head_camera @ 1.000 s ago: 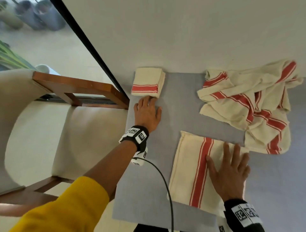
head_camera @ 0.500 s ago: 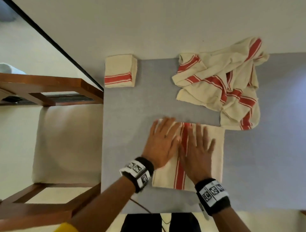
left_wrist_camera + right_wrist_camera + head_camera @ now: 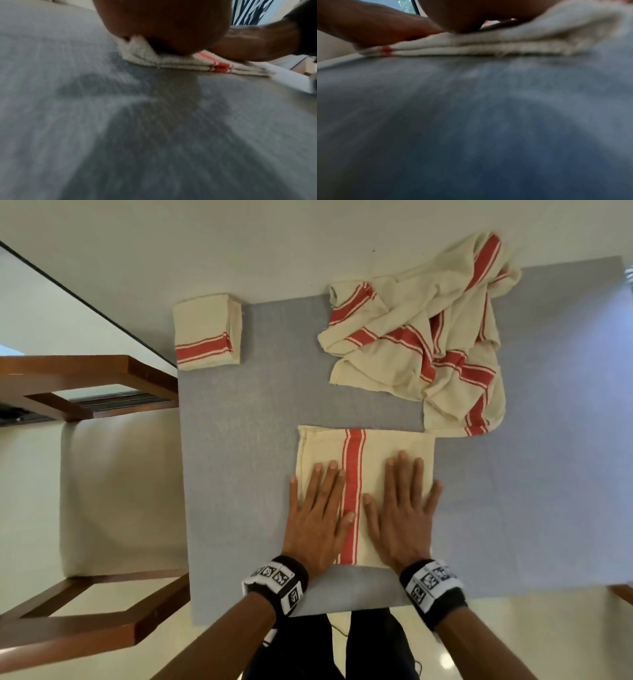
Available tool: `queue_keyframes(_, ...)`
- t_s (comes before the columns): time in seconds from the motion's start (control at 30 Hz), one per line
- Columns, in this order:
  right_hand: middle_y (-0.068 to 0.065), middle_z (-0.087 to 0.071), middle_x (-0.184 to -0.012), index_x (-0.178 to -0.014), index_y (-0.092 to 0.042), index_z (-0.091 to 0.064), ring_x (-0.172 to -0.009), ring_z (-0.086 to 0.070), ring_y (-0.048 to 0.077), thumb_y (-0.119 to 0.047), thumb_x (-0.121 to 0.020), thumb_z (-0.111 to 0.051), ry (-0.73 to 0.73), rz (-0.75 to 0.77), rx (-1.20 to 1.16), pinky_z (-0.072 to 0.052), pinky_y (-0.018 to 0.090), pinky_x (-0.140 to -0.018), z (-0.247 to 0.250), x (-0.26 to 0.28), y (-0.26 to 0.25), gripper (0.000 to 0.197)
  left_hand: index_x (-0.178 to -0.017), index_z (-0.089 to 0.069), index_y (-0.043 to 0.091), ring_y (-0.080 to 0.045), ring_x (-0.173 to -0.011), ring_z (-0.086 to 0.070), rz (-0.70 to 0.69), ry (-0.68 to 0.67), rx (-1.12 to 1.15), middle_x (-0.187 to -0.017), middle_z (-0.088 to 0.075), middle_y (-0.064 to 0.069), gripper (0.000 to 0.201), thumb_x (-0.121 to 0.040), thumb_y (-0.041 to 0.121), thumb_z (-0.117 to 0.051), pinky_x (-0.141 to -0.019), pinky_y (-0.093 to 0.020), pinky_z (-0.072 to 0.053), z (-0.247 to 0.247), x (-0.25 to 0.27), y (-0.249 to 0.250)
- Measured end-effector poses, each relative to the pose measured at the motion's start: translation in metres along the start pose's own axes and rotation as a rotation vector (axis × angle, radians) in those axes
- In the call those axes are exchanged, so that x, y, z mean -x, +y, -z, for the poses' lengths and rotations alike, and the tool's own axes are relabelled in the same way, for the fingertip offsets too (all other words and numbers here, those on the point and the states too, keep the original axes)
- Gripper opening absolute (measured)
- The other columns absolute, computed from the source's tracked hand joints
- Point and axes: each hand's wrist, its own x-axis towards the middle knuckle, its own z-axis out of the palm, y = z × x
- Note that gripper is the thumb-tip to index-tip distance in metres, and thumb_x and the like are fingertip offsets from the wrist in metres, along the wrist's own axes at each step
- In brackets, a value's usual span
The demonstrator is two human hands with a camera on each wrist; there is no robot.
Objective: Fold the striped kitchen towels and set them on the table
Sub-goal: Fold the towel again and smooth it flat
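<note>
I see the grey table mat taking up most of the head view, on a white table. A wooden chair with a cream seat sits at the left edge of the mat. Nothing blocks either hand.

Far right of the mat: a crumpled heap of striped towels, unfolded, red stripes running every way. Its lower corner ends just beside the far right corner of the towel I'm working. Far left corner: a small folded towel, overhanging the mat edge, red stripe across its near end.

Half-folded towel lies flat at mid-mat, close to the near edge, roughly rectangular, long axis running away from me. Its red stripe runs the same way, between my hands. The wrist views show stacked layers at its near edge; both are blurred.

Left hand flat, palm down, fingers straight and slightly spread, little finger off the towel's left edge. Right hand same pose on the right half, fingers straight and fanned, little finger at the right edge. Both point away from me. Each wrist carries a black band with markers.
</note>
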Motion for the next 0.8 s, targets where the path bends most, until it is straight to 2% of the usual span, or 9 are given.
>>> queue_keyframes(0.1, 0.012, -0.002, -0.174, -0.165, -0.009, -0.012, -0.161, -0.002, 0.034, -0.055, -0.104, -0.032, -0.022, 0.061, 0.052, -0.007, 0.07, -0.123, -0.004, 0.023, 0.001, 0.079, -0.165, -0.01, 0.013, -0.027, -0.161, 0.0, 0.023, -0.004, -0.028, -0.174, 0.0, -0.005, 0.076, -0.106, 0.05, -0.041, -0.125, -0.066, -0.009, 0.0, 0.007, -0.012)
queue_keyframes(0.33, 0.011, -0.005, -0.174, -0.165, -0.008, -0.012, -0.161, -0.001, 0.029, -0.056, -0.102, -0.033, 0.008, -0.121, -0.097, -0.01, 0.058, -0.128, 0.002, 0.041, 0.044, 0.081, -0.165, -0.013, 0.011, -0.031, -0.161, 0.0, 0.098, 0.012, 0.021, -0.174, -0.002, -0.006, 0.075, -0.105, 0.053, -0.031, -0.125, -0.066, -0.004, 0.0, 0.011, -0.019)
queue_keyframes(0.43, 0.011, -0.022, -0.17, -0.161, -0.009, -0.026, -0.158, -0.018, 0.03, -0.049, -0.102, -0.048, 0.039, -0.136, -0.198, -0.02, 0.053, -0.127, 0.016, 0.038, 0.049, 0.075, -0.165, -0.012, 0.012, -0.029, -0.161, 0.002, 0.112, 0.021, 0.068, -0.174, -0.001, -0.005, 0.073, -0.106, 0.051, -0.031, -0.125, -0.067, -0.004, 0.001, 0.008, -0.016)
queue_keyframes(0.5, 0.009, -0.038, -0.161, -0.157, -0.012, -0.034, -0.149, -0.033, 0.029, -0.042, -0.101, -0.056, 0.053, -0.182, -0.338, -0.031, 0.048, -0.121, 0.029, 0.032, 0.045, 0.067, -0.165, -0.014, 0.013, -0.028, -0.161, 0.003, 0.121, 0.056, 0.147, -0.174, -0.002, -0.004, 0.069, -0.107, 0.046, -0.033, -0.125, -0.066, -0.003, 0.004, 0.004, -0.016)
queue_keyframes(0.57, 0.004, -0.049, -0.148, -0.154, -0.018, -0.039, -0.135, -0.045, 0.023, -0.04, -0.101, -0.06, 0.045, -0.269, -0.558, -0.04, 0.037, -0.112, 0.044, 0.026, 0.039, 0.061, -0.164, -0.018, 0.015, -0.027, -0.161, 0.002, 0.117, 0.084, 0.2, -0.174, -0.004, -0.004, 0.066, -0.107, 0.041, -0.038, -0.126, -0.064, -0.004, 0.008, 0.004, -0.016)
queue_keyframes(0.63, -0.003, -0.055, -0.139, -0.151, -0.024, -0.043, -0.121, -0.056, 0.013, -0.038, -0.1, -0.064, 0.007, -0.438, -0.778, -0.047, 0.025, -0.098, 0.058, 0.018, 0.033, 0.057, -0.163, -0.026, 0.017, -0.03, -0.161, 0.0, 0.11, 0.093, 0.21, -0.173, -0.009, -0.006, 0.063, -0.106, 0.04, -0.044, -0.126, -0.064, -0.005, 0.011, 0.004, -0.015)
queue_keyframes(0.67, -0.005, -0.058, -0.133, -0.15, -0.025, -0.044, -0.114, -0.06, 0.011, -0.038, -0.099, -0.066, -0.008, -0.515, -0.845, -0.049, 0.023, -0.093, 0.063, 0.012, 0.031, 0.056, -0.16, -0.033, 0.018, -0.031, -0.16, -0.003, 0.116, 0.1, 0.206, -0.172, -0.014, -0.007, 0.06, -0.106, 0.04, -0.046, -0.125, -0.064, -0.005, 0.013, 0.004, -0.014)
queue_keyframes(0.73, -0.008, -0.066, -0.12, -0.143, -0.026, -0.051, -0.104, -0.066, 0.012, -0.038, -0.098, -0.067, -0.035, -0.62, -0.976, -0.054, 0.03, -0.087, 0.066, 0.003, 0.035, 0.05, -0.15, -0.051, 0.02, -0.033, -0.158, -0.013, 0.122, 0.129, 0.193, -0.167, -0.027, -0.01, 0.048, -0.105, 0.039, -0.05, -0.125, -0.065, -0.006, 0.017, 0.005, -0.007)
queue_keyframes(0.8, 0.0, -0.073, -0.109, -0.133, -0.021, -0.061, -0.095, -0.071, 0.019, -0.038, -0.096, -0.071, -0.058, -0.676, -1.085, -0.058, 0.037, -0.078, 0.069, -0.007, 0.043, 0.042, -0.134, -0.064, 0.021, -0.032, -0.151, -0.03, 0.072, 0.168, 0.197, -0.155, -0.044, -0.01, 0.034, -0.104, 0.035, -0.056, -0.121, -0.065, -0.019, 0.023, 0.003, 0.006)
